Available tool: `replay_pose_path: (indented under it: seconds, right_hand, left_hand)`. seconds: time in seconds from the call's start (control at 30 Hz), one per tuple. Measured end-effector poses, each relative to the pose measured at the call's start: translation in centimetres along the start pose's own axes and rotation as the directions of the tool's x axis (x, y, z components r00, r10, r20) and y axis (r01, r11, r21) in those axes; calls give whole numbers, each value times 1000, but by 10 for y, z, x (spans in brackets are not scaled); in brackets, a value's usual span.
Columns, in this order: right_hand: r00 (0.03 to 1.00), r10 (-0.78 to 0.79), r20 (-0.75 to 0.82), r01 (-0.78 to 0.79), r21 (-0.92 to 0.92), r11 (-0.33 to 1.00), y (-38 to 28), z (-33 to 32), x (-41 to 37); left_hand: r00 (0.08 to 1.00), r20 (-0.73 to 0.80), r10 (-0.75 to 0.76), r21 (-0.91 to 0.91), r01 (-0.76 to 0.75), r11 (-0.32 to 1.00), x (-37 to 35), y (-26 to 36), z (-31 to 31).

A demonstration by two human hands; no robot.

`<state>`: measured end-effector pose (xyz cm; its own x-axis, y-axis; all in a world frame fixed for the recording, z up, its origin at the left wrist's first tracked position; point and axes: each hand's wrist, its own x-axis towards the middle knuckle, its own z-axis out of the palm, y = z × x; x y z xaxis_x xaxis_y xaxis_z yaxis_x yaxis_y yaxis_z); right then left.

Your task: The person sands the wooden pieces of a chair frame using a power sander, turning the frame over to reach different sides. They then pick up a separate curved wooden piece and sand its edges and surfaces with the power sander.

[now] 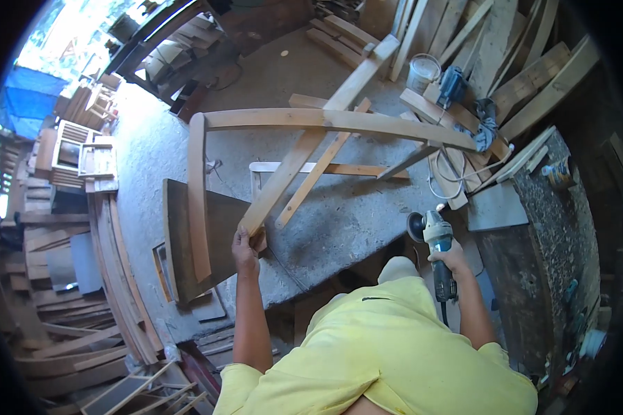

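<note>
My left hand [245,250] is closed around the near end of a long wooden board [287,176], part of a wooden frame that stands on the concrete slab. A curved rail [270,119] crosses over this board, and a narrower slat [318,176] runs beside it. In my right hand [451,257] is an angle grinder [436,234], gripped by its body. Its round disc [415,227] points up and to the left, apart from the wood. A cord hangs from the grinder's lower end.
A dark panel [176,238] leans at the frame's left. Stacked lumber [69,304] fills the left side. At the back right are a white bucket [423,71], a blue power tool [453,88], loose boards and a white cable [450,181]. A rough-topped bench [554,207] stands at right.
</note>
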<state>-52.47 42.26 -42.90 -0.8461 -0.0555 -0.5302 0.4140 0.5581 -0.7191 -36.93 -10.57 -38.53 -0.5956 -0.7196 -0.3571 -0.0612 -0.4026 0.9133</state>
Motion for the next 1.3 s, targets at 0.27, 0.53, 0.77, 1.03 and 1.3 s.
replay_pose_path:
  seconds: [0.27,0.53,0.77,1.03,1.3]
  right_hand:
    - [931,183,315,-327,498,803,7,-27,2]
    - [894,111,434,-392,638,663,10,-41,33]
    - [864,47,500,-264,372,890,-4,6,89]
    - [747,40,663,-301,284,910,-60,118,120]
    - [779,-341,526,416,-26,909,-30,342,187]
  left_hand:
    - [999,-26,30,181,-24,983,13,-7,-2]
    - [985,-169,37,248,6,969,-2,2,27]
    - [977,-213,9,426,85,901,1,14,29]
    - [983,-172,58,434,23,901,-6,10,23]
    - [983,111,144,260,-168,951,33,-9,-6]
